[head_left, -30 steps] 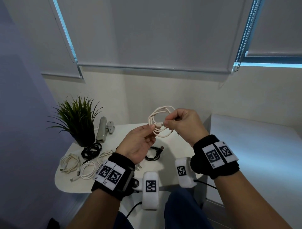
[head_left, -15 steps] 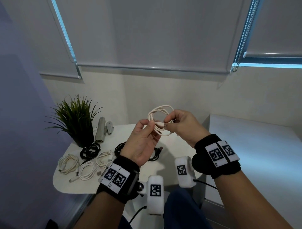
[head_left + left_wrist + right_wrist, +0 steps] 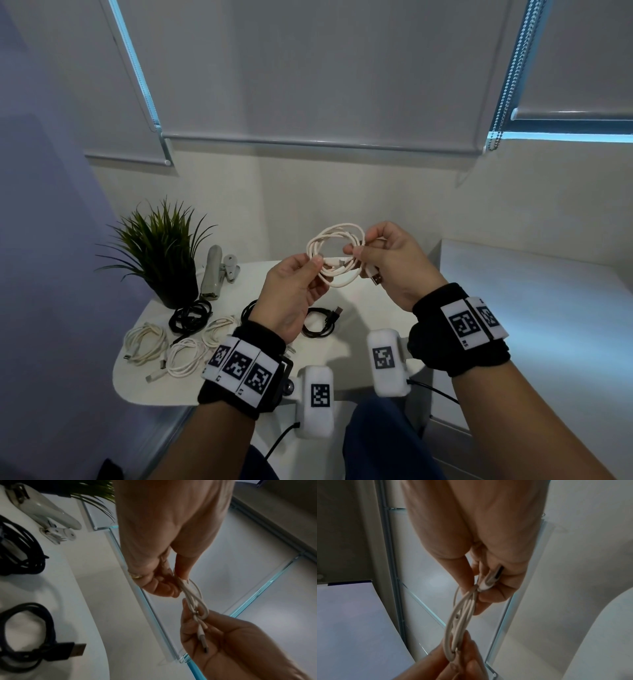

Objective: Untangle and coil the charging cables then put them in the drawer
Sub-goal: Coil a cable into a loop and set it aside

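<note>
A white charging cable (image 3: 337, 240), wound into a loose coil, hangs in the air above the small white table (image 3: 363, 308). My left hand (image 3: 317, 263) pinches the coil's left side. My right hand (image 3: 358, 248) pinches its right side, and the cable's USB plug (image 3: 375, 278) sticks out below the fingers. The left wrist view shows my left hand (image 3: 178, 577) pinching the strands (image 3: 193, 599), with the plug (image 3: 203, 641) across the right palm. In the right wrist view my right hand (image 3: 476, 588) pinches the strands (image 3: 460, 615) beside the plug (image 3: 493, 576). No drawer is visible.
On the table lie two black coiled cables (image 3: 190, 317) (image 3: 320, 322) and several white coiled cables (image 3: 145, 342). A potted plant (image 3: 161, 253) and a grey clamp-like tool (image 3: 212, 274) stand at the back left. A white cabinet top (image 3: 531, 308) adjoins on the right.
My hands have moved apart along the coil: the left now pinches its left side, the right its right side. The coil has spread wider, and the USB plug now shows below my right hand.
</note>
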`<action>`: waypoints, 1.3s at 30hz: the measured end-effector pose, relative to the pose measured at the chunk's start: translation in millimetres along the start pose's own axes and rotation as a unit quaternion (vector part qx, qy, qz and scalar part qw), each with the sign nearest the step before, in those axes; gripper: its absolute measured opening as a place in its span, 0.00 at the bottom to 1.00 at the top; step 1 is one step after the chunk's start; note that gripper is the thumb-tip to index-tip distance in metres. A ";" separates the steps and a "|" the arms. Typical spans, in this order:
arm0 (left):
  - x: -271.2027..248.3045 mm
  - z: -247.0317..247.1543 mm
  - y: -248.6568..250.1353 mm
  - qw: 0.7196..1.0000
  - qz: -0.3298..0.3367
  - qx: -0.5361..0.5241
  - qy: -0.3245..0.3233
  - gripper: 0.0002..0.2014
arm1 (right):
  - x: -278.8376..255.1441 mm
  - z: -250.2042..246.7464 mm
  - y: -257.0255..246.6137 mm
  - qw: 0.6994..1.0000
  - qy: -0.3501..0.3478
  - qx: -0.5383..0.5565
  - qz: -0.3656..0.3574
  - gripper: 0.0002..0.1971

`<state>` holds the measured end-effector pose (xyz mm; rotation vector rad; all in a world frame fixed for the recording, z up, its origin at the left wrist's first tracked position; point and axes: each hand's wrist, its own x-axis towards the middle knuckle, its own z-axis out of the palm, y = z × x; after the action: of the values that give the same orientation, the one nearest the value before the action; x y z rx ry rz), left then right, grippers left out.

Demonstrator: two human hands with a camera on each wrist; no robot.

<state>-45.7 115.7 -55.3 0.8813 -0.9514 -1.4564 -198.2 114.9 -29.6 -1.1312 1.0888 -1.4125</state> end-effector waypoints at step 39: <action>-3.2 -34.8 -47.5 0.537 -0.135 0.813 -0.181 0.21 | 5.5 -37.7 101.1 0.936 0.051 -0.272 0.216 0.13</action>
<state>-32.2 118.3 -112.7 2.1023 -2.7004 -0.5156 -220.1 100.5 -134.4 -1.1034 1.7512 -0.8458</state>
